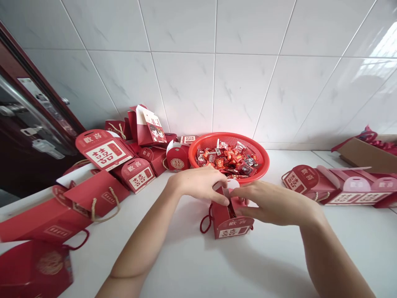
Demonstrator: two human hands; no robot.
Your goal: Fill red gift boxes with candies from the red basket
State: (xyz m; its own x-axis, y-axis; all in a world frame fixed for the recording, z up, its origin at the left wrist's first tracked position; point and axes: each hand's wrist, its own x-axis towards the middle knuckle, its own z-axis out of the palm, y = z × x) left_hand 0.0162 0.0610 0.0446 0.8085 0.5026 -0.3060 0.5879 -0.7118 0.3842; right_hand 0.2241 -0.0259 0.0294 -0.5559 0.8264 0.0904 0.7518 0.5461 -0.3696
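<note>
A small red gift box (220, 221) with white-panelled lettering on its front stands on the white counter, its top partly open and a dark slot showing. My left hand (201, 185) curls over the box's left top edge, thumb against the flap. From the right, my right hand (269, 203) has its fingers and thumb closed on the other top flap. A dark red cord handle (205, 218) hangs at the box's left side. Just behind my hands is a red plastic basket (263, 165) of wrapped candies (237, 158). My fingers hide part of the box top.
Several red gift boxes (141, 178) crowd the left side, some with rope handles. More boxes (335, 186) stand in a row at the right, before an open cardboard carton (356, 155). A tiled wall (186, 91) rises behind; a dark door with keys (46, 147) is at left.
</note>
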